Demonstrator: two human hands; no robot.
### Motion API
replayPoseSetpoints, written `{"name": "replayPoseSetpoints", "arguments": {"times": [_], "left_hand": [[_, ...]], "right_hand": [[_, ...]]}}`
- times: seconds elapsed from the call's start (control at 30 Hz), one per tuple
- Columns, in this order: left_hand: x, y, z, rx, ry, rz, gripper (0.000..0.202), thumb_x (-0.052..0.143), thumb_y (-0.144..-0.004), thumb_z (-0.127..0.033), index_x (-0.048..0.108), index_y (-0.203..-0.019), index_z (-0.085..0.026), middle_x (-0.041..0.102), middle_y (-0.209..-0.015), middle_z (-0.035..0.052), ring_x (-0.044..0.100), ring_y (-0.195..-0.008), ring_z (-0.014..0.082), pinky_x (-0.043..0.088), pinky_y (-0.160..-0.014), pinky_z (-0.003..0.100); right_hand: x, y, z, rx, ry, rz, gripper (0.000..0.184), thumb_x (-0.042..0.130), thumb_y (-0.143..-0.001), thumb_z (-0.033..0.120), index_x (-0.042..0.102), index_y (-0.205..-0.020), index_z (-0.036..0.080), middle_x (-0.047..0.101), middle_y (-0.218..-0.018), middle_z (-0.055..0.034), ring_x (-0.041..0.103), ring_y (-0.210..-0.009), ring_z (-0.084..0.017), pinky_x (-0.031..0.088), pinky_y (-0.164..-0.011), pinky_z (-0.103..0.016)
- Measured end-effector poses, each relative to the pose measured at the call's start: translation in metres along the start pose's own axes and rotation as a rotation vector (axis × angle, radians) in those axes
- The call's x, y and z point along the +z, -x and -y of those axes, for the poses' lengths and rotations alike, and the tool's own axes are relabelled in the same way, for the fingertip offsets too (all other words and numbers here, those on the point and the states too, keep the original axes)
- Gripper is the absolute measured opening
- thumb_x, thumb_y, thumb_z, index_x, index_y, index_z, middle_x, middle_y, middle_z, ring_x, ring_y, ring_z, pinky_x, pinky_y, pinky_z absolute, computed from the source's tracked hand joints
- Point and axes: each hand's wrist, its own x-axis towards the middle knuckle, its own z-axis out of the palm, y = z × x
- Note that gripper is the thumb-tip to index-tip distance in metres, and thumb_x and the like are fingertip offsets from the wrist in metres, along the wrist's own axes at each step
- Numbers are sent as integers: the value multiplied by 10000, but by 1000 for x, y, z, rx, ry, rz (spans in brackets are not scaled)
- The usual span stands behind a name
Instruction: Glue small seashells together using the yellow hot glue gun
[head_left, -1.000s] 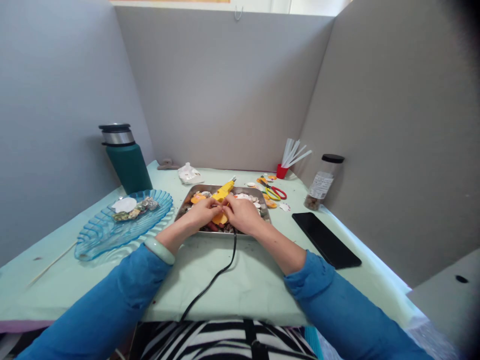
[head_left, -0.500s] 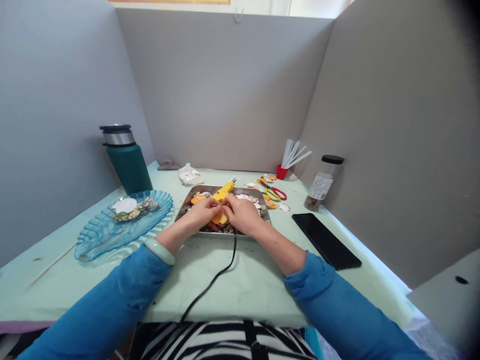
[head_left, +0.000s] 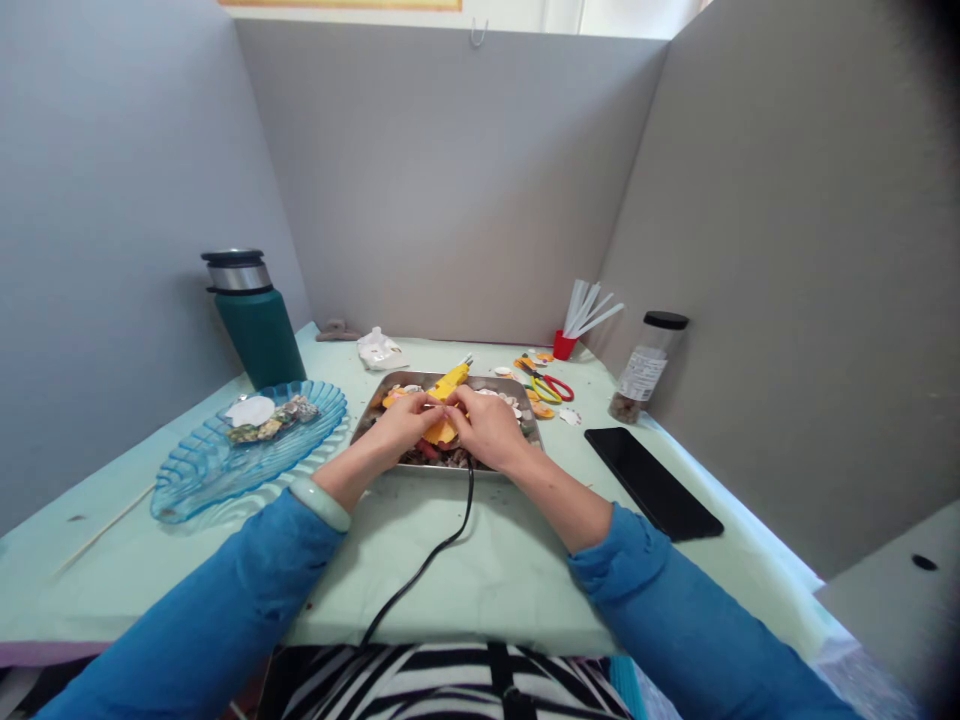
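Both of my hands meet over a metal tray (head_left: 525,412) holding several shells and orange pieces. My left hand (head_left: 401,422) and my right hand (head_left: 489,428) have their fingers pinched together on a small orange piece (head_left: 442,433) between them, just above the tray. A yellow glue gun (head_left: 448,381) lies across the tray behind my fingers. Its black cord (head_left: 427,560) runs toward me over the table edge.
A blue glass dish (head_left: 225,470) with shells and a green flask (head_left: 255,322) stand at left. Scissors (head_left: 551,384), a red cup of white sticks (head_left: 564,343), a jar (head_left: 643,366) and a black phone (head_left: 651,482) lie at right. Grey partition walls enclose the table.
My hands have lifted slightly and the orange piece sits a little higher between my fingers; otherwise nothing has moved.
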Motion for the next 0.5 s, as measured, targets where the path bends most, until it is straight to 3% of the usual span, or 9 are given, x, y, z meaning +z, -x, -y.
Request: {"name": "replayPoseSetpoints", "arguments": {"times": [0.5], "left_hand": [[1, 3, -4, -11, 51, 30, 127, 613, -867, -249, 576, -905, -134, 660, -681, 29, 656, -527, 161, 505, -397, 230]], "right_hand": [[0, 0, -1, -7, 10, -36, 210, 463, -969, 291, 657, -991, 214, 732, -921, -46, 650, -864, -183, 380, -737, -251]]}}
